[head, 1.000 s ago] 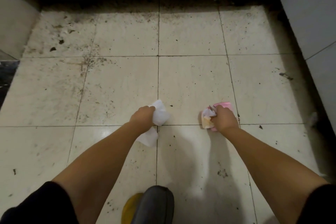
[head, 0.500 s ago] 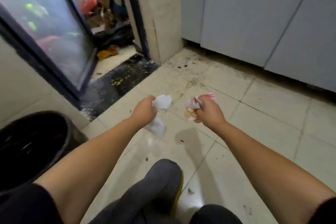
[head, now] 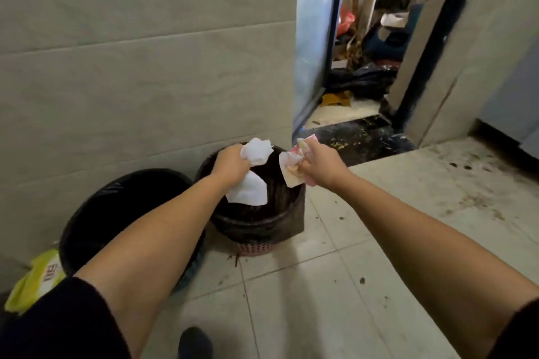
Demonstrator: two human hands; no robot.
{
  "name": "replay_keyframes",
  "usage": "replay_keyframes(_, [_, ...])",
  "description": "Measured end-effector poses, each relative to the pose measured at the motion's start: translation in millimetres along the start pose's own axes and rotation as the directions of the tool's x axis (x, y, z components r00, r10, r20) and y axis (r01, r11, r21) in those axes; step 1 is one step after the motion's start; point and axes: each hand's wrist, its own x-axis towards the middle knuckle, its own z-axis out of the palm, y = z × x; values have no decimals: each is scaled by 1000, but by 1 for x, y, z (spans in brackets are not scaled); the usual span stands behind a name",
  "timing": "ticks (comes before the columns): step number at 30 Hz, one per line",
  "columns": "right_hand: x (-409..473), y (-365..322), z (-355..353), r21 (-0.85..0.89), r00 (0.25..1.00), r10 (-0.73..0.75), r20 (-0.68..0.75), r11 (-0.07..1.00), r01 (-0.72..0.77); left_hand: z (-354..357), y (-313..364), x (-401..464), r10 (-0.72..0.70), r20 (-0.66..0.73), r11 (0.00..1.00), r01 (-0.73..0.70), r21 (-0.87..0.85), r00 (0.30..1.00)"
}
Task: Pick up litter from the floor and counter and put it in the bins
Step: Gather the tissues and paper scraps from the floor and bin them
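Over the small dark bin (head: 256, 221) against the tiled wall (head: 131, 67), both of the person's bare hands are stretched out, each gripping litter. Left hand (head: 232, 166) has its fingers curled tight around a crumpled white paper tissue (head: 250, 183), part of which sticks up above the fist while a larger flap hangs down over the bin's open mouth. Right hand (head: 320, 167) is closed on a wad of pink and cream wrapper scraps (head: 293, 165), held above the bin's far right rim, with a loose edge dangling near that rim. This bin is lined with a dark bag and sits on a pinkish mesh base. Just beside it, to the left, stands a larger black bin (head: 116, 213), partly hidden by the left forearm, and a yellow-green packet (head: 38, 277) lies on the floor next to that one. Pale floor tiles (head: 320, 285) are speckled with dirt, and an open doorway (head: 358, 67) lies beyond.

The step in hand looks like the drop. To do it well, the right hand would likely need to come a little further inward, since its wad sits close to the rim and light scraps could flutter outside. Opening both fists fully, low over the opening, should stop the tissue clinging to the fingers or catching on the bag's edge.
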Motion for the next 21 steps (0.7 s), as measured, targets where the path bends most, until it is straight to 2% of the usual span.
replay_keyframes(6, [51, -1, 128, -167, 970, 122, 210, 982, -87, 33, -101, 34, -127, 128, 986, 111, 126, 984])
replay_keyframes(9, [60, 12, 159, -219, 951, 198, 238, 965, -146, 47, -121, 53, -148, 233, 979, 108, 174, 961])
replay_keyframes(11, [57, 17, 163, -246, 946, 253, 203, 948, -200, 51, -121, 60, -156, 285, 976, 103, 191, 946])
replay_keyframes(16, [42, 1, 108, -329, 943, 294, 155, 916, -231, 22, -94, 52, -175, 309, 978, 129, 164, 935])
replay_keyframes(21, [11, -58, -10, -380, 911, 396, 119, 865, -327, -67, -3, 29, -128, 395, 986, 72, 154, 910])
